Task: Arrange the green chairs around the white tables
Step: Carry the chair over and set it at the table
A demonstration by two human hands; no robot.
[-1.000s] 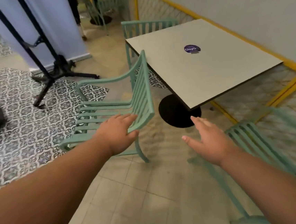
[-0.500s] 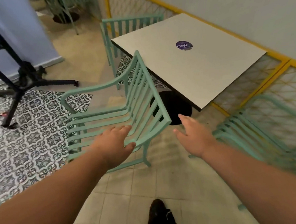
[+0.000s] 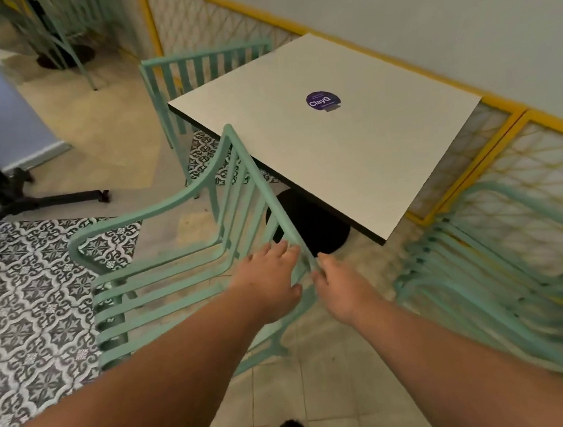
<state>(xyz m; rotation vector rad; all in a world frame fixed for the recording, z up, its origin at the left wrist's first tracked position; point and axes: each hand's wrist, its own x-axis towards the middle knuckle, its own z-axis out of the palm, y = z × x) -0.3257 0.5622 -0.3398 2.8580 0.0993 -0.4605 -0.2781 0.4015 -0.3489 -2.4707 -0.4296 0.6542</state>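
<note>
L hand (image 3: pixel 269 283) spread on green armchair (image 3: pixel 265 189) backrest; R hand (image 3: pixel 344 291) touches top rail, grip unclear. Armchair at 8 o'clock of white table (image 3: pixel 354 158), facing away, needs turning. Far chair (image 3: pixel 206 54) at 11 looks set; blurred chair (image 3: pixel 479 285) at 4 left.

A round purple sticker (image 3: pixel 323 101) on the white table (image 3: pixel 386 141) reads "ClayG".

The white table (image 3: pixel 354 158) carried a round purple sticker (image 3: pixel 322 100). On the tiled floor (image 3: pixel 291 401) stood its black base (image 3: pixel 319 223), green chairs (image 3: pixel 163 283) and a black stand (image 3: pixel 48 201).
</note>
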